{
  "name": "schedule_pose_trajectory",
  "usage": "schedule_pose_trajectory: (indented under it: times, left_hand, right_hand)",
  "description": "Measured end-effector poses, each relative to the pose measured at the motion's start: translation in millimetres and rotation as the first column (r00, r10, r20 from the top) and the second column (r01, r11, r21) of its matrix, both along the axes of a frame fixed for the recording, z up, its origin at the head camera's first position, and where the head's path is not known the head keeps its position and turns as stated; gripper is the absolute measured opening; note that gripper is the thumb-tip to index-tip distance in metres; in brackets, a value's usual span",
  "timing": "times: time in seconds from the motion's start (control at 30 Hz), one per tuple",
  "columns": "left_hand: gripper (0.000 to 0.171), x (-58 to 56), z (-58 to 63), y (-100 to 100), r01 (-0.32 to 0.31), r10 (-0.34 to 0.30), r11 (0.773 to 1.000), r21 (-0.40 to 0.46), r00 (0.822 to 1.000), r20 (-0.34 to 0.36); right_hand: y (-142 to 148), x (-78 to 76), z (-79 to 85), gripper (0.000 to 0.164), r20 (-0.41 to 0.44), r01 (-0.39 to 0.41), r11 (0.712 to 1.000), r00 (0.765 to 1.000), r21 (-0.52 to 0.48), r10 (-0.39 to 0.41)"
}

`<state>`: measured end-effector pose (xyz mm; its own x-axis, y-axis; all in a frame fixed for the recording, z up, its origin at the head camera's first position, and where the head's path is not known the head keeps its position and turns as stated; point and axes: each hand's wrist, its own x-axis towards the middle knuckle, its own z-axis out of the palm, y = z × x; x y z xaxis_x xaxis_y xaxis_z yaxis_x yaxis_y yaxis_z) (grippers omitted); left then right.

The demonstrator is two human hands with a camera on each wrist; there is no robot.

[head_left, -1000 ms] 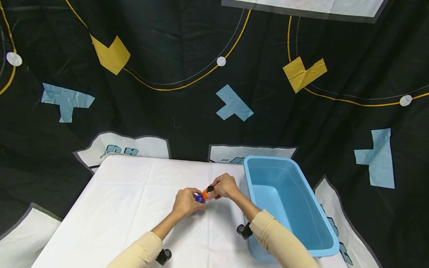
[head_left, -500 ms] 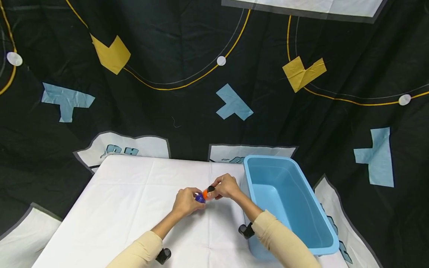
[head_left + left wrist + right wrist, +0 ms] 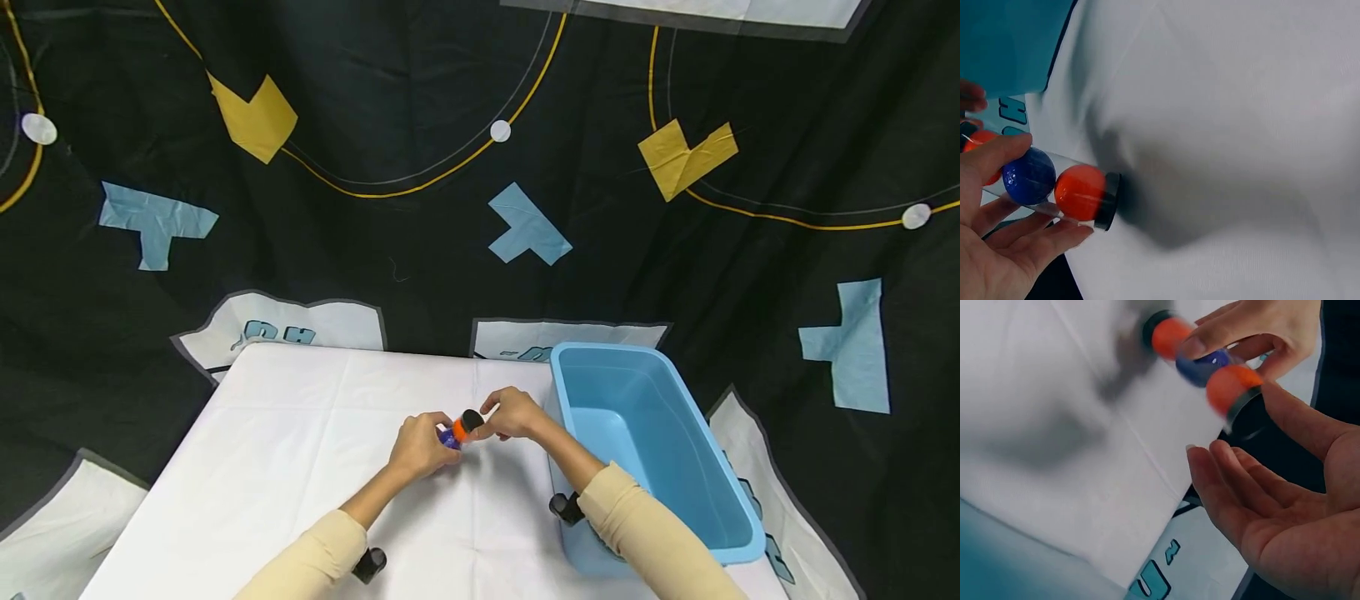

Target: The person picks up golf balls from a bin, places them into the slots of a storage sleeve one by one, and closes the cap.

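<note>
A clear tube holds an orange ball, a blue ball and another orange ball in a row. Black caps close both of its ends. My left hand grips the tube around its middle, thumb on one side and fingers on the other, over the white table. My right hand is at the tube's right end, its thumb tip right at the black cap. The other right fingers are spread apart from the tube in the right wrist view.
A light blue plastic bin stands on the right side of the white-covered table, beside and under my right forearm. A black cloth with taped shapes hangs behind the table.
My right hand has loosened from the tube's right end and shifted slightly right, showing more of the black cap. My left hand keeps its grip. The head view has shifted slightly.
</note>
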<state>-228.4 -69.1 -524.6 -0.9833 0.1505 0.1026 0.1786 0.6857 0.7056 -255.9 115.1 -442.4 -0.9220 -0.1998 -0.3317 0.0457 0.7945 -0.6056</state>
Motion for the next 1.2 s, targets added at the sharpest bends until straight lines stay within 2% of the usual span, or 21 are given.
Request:
schedule_pose_trajectory:
  times: [0.13,0.27,0.47,0.63,0.83,1.03,1.2]
  left_hand:
    - [0.039,-5.5,4.4,-7,-0.044,0.044,0.999,0.006,0.999,0.014]
    - [0.039,-13.3,6.7,-15,-0.091,0.091,0.996,0.020,0.996,-0.002]
    - [0.042,-22.7,8.9,-27,-0.154,0.155,0.987,0.047,0.988,-0.016]
    - [0.038,-28.0,7.0,-34,-0.195,0.195,0.979,0.059,0.981,0.000]
    - [0.038,-27.6,0.2,-38,-0.227,0.227,0.971,0.078,0.974,0.008]
    - [0.046,-26.2,-3.0,-39,-0.193,0.192,0.981,0.035,0.981,0.019]
    - [0.055,-27.8,8.7,-51,-0.101,0.106,0.993,-0.059,0.991,0.087]
  right_hand:
    - [7,0.3,8.4,0.040,0.021,0.010,1.000,1.000,0.007,-0.010]
    - [11,0.2,18.2,0.033,0.024,0.017,1.000,1.000,-0.001,-0.017]
    - [12,-1.6,24.3,0.026,0.041,-0.012,0.999,0.999,-0.042,0.014]
    - [12,-1.2,25.1,0.025,0.061,-0.007,0.998,0.998,-0.063,0.011]
    - [11,1.3,27.1,0.025,0.068,-0.002,0.997,0.998,-0.081,0.008]
    - [11,3.2,27.4,0.024,0.068,0.005,0.996,0.998,-0.091,0.001]
    - [16,4.2,40.0,0.026,0.033,0.013,0.994,0.999,-0.107,-0.010]
